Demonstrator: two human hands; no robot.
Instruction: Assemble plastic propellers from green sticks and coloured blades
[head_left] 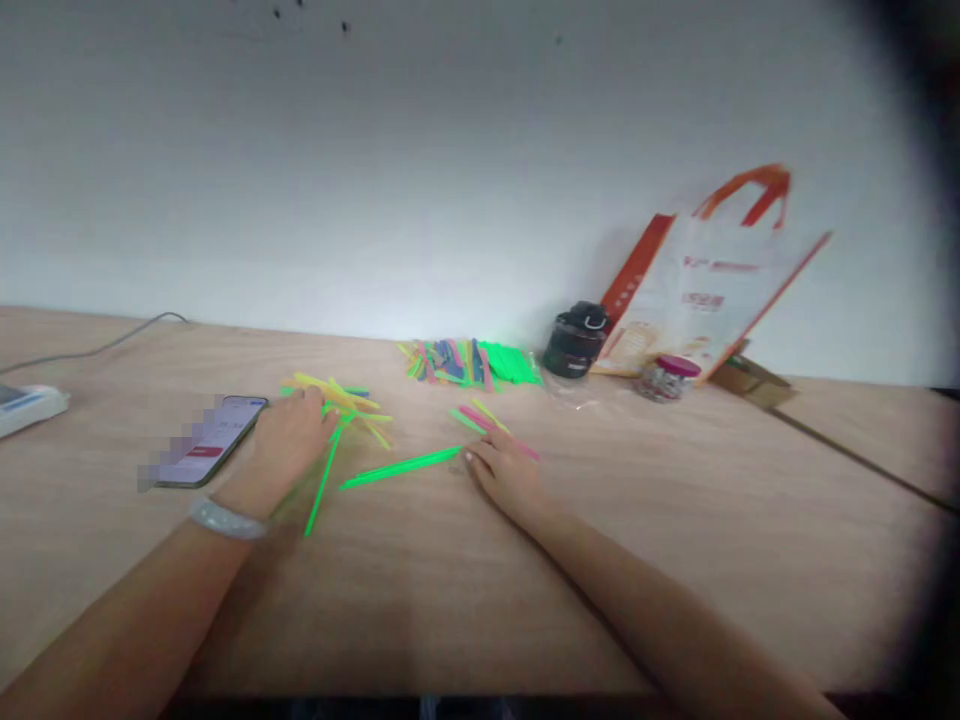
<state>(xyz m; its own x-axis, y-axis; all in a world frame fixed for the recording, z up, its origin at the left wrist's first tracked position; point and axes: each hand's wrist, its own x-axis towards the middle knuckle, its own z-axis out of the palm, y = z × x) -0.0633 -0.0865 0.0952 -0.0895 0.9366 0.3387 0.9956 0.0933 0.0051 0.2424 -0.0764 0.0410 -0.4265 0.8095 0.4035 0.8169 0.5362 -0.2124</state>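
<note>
On the wooden tabletop (600, 580), the left hand (292, 437) curls down over a loose pile of yellow and green sticks (337, 396), its hold unclear, while the right hand (506, 477) lies open, gripping nothing, fingertips just beside a green stick (401, 467) and pink sticks (474, 414).
</note>
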